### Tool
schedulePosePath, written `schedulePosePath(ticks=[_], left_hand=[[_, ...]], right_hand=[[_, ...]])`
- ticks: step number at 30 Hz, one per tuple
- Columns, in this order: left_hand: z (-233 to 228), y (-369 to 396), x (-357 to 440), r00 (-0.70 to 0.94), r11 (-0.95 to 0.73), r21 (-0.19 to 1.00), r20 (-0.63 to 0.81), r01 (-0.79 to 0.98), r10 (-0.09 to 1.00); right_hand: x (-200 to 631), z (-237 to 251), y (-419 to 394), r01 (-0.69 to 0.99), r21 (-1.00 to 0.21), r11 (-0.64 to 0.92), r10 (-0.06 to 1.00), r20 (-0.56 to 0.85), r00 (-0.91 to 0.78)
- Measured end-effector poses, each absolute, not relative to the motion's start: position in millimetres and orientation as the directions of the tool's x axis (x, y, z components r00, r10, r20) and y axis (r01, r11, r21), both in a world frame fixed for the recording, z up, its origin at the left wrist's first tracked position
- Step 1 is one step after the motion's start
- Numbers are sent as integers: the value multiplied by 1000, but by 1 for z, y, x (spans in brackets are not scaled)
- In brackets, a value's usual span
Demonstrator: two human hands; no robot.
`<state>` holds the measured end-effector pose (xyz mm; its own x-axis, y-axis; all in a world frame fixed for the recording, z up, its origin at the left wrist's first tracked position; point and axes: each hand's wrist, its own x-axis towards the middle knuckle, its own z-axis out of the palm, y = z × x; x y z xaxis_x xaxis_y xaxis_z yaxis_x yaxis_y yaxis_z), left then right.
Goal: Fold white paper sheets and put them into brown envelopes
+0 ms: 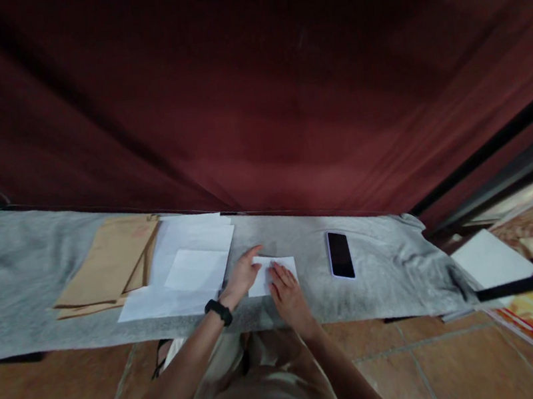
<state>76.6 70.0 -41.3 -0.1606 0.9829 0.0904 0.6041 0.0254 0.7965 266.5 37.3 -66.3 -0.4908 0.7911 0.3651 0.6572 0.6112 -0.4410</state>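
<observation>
A small folded white paper [284,267] lies on a grey cloth-covered surface [17,286]. My left hand [244,274], with a black watch on its wrist, rests on the paper's left edge, fingers stretched over it. My right hand [286,291] lies flat on the lower part of the same paper, pressing it down. Neither hand lifts the paper off the cloth.
A stack of white sheets [190,265] lies left of my hands, and brown envelopes [107,265] lie further left. A black phone [340,254] lies to the right. A dark red curtain [250,94] hangs behind. Another white sheet [491,258] sits at far right above a tiled floor.
</observation>
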Motion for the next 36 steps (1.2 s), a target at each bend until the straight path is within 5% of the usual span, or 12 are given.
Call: schedulePosePath(ticks=[5, 10, 18, 36], left_hand=[[-50, 45, 106, -170, -68, 623, 314, 779, 934], [-66, 15, 139, 69, -200, 500, 269, 843, 961], [-62, 5, 118, 157, -246, 424, 235, 872, 959], [-62, -25, 87, -16, -93, 483, 217, 871, 976]], right_hand=[[255, -77, 37, 749, -242, 617, 782, 302, -546], [261, -87, 37, 743, -148, 652, 749, 272, -604], [279, -78, 45, 755, -232, 613, 786, 275, -554], [316, -75, 53, 819, -290, 496, 848, 366, -384]])
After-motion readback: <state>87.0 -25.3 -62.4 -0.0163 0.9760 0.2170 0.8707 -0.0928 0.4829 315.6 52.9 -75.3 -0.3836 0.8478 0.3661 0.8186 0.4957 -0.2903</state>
